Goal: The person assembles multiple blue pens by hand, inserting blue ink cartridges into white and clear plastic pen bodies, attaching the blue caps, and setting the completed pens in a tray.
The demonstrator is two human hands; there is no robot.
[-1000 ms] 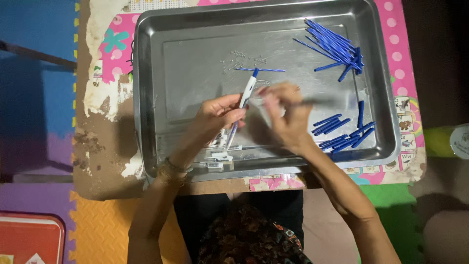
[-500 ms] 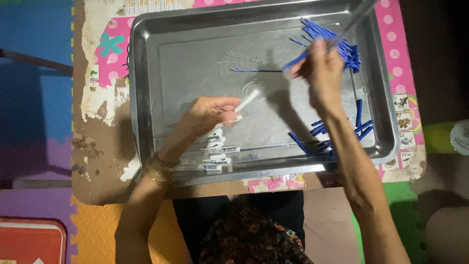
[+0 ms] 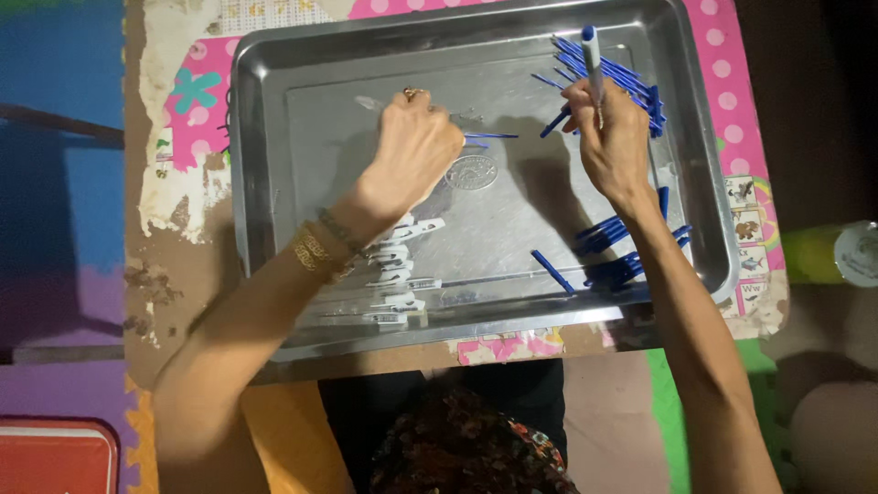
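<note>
A large steel tray [image 3: 265, 183] lies on the table and holds pen parts. My left hand [image 3: 412, 151] is closed over the tray's far middle. A clear pen barrel [image 3: 370, 103] sticks out of its far side, and a thin blue refill [image 3: 492, 136] lies just right of it. My right hand [image 3: 611, 137] is at the far right of the tray and holds a white pen with a blue cap [image 3: 592, 55] upright. It is next to a pile of blue refills [image 3: 631, 82].
Assembled clear pens with white ends [image 3: 395, 274] lie in a row at the tray's near left. Blue caps [image 3: 626, 256] are heaped at the near right. A pink dotted cover [image 3: 732, 101] lines the worn table. Coloured foam mats surround it, with a green-and-white object [image 3: 846, 254] at the right.
My left hand has moved from the tray's near middle up to the far middle by the blue refill. My right hand carried the pen toward the far-right pile and now holds it upright.
</note>
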